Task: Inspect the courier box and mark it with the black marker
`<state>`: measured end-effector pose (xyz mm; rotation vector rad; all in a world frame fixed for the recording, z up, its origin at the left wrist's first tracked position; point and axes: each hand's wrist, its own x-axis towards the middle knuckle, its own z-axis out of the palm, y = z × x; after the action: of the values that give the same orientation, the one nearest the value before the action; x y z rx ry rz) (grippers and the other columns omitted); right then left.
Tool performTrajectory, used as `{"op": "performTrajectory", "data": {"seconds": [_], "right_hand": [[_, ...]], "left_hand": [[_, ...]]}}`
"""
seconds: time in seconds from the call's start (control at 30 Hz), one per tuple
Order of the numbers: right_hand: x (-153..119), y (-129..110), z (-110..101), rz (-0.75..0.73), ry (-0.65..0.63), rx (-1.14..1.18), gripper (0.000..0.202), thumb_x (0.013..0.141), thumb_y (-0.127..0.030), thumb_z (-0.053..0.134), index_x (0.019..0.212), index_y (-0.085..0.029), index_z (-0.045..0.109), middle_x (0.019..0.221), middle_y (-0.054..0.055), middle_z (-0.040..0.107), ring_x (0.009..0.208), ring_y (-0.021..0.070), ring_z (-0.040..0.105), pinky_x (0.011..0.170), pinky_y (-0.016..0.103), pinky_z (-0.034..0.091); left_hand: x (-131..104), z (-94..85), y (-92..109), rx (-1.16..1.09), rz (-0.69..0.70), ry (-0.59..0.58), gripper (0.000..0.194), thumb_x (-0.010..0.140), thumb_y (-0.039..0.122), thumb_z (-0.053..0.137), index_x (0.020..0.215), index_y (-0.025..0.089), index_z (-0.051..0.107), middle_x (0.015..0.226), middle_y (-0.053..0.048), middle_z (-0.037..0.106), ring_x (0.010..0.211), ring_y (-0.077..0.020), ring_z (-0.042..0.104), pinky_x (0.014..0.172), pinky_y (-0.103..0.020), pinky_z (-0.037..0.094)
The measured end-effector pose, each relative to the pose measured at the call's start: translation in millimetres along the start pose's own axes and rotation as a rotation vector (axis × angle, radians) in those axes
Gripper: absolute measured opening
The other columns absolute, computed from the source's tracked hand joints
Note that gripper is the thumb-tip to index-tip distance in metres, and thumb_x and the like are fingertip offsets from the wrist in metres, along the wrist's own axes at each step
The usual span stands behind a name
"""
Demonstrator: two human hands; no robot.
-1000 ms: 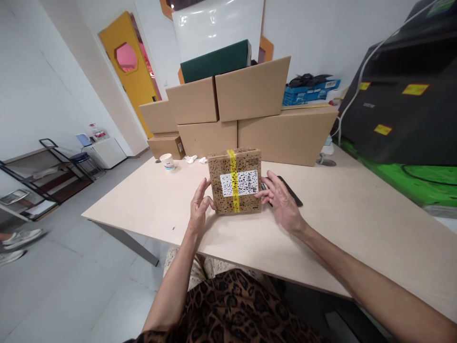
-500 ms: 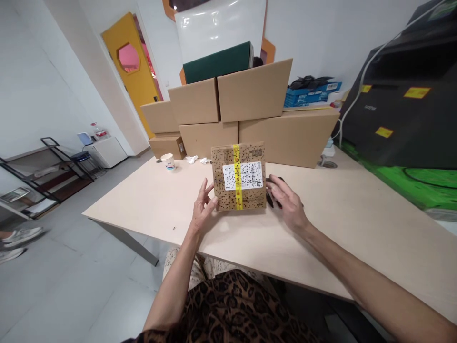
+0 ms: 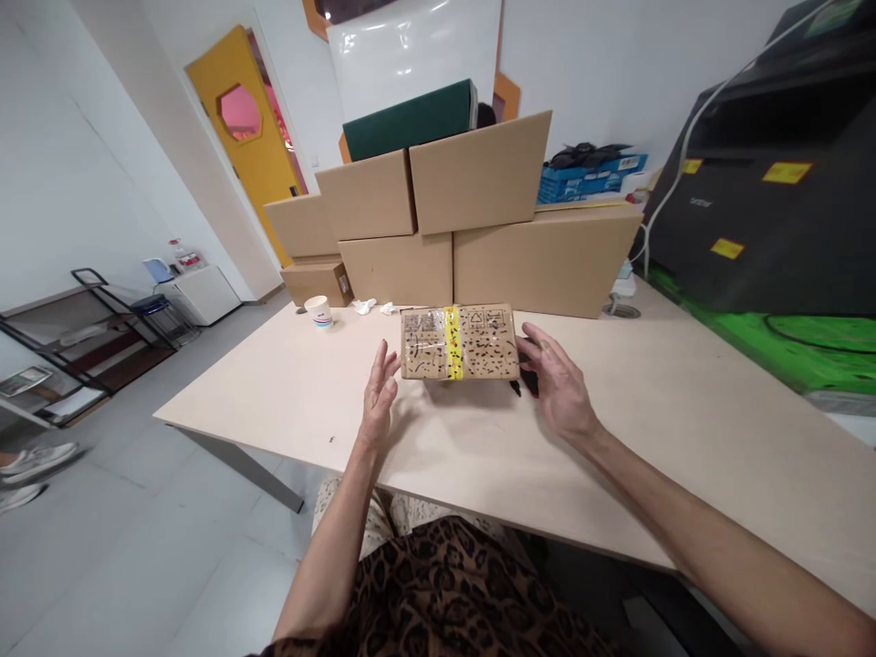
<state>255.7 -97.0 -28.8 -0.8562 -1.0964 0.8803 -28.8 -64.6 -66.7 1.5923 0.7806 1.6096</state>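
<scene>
A small brown cardboard box (image 3: 485, 351) is between my hands over the near-middle of the table. Black speckles cover its side, and a yellow tape band runs down it. My left hand (image 3: 378, 401) is at its left end, fingers fairly straight and fingertips against the edge, the thumb standing apart. At the right end my right hand (image 3: 561, 388) has bent fingers against the box; some fingertips are hidden. Partly concealed by the right hand and the box is a black object (image 3: 516, 389) whose kind I cannot make out. A shadow lies beneath the box.
Large cardboard boxes (image 3: 397, 272) are stacked along the table's (image 3: 274, 392) back, with a dark green box (image 3: 411, 123) on top. A paper cup (image 3: 318, 312) and crumpled tissues (image 3: 364, 307) stand in front. At right is a big black machine (image 3: 745, 210).
The cardboard box has turned from its broad labelled face to a narrower side. My left hand has shifted slightly left, and the right hand's fingers have moved up a little.
</scene>
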Motion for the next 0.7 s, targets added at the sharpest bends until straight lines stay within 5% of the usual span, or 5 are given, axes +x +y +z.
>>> {"op": "performTrajectory", "data": {"seconds": [0.2,0.33,0.53,0.7], "right_hand": [[-5,-16,6,-0.022,-0.005,0.088,0.062,0.086,-0.068,0.062,0.138,-0.034,0.064,0.149,0.008,0.067,0.148,0.0322,0.053,0.11,0.051,0.052],[-5,-17,8,0.009,-0.033,0.161,0.064,0.084,-0.067,0.063,0.14,-0.034,0.061,0.148,0.008,0.068,0.142,0.0305,0.058,0.102,0.047,0.056],[11,20,2,0.217,0.079,0.216,0.045,0.086,-0.069,0.062,0.11,-0.032,0.069,0.119,0.005,0.079,0.124,0.0303,0.069,0.093,0.046,0.061],[25,53,-14,0.208,0.18,0.239,0.03,0.081,-0.059,0.066,0.093,-0.031,0.07,0.105,0.003,0.082,0.111,0.0323,0.072,0.09,0.051,0.062]], "left_hand": [[1,8.2,17,-0.107,-0.058,0.027,0.094,0.089,0.078,0.059,0.166,0.029,0.037,0.153,-0.015,0.062,0.147,-0.0338,0.053,0.124,-0.053,0.034],[9,9.4,26,-0.173,-0.043,0.009,0.098,0.088,0.079,0.058,0.168,0.03,0.03,0.155,-0.015,0.061,0.145,-0.0341,0.055,0.115,-0.051,0.042],[25,26.8,44,-0.091,0.024,-0.138,0.08,0.094,0.072,0.06,0.163,0.035,0.041,0.164,-0.011,0.053,0.157,-0.0328,0.041,0.129,-0.054,0.026],[30,45.2,45,-0.101,-0.061,-0.244,0.076,0.091,0.062,0.073,0.157,0.034,0.051,0.169,-0.007,0.046,0.162,-0.0323,0.034,0.134,-0.051,0.023]]}}
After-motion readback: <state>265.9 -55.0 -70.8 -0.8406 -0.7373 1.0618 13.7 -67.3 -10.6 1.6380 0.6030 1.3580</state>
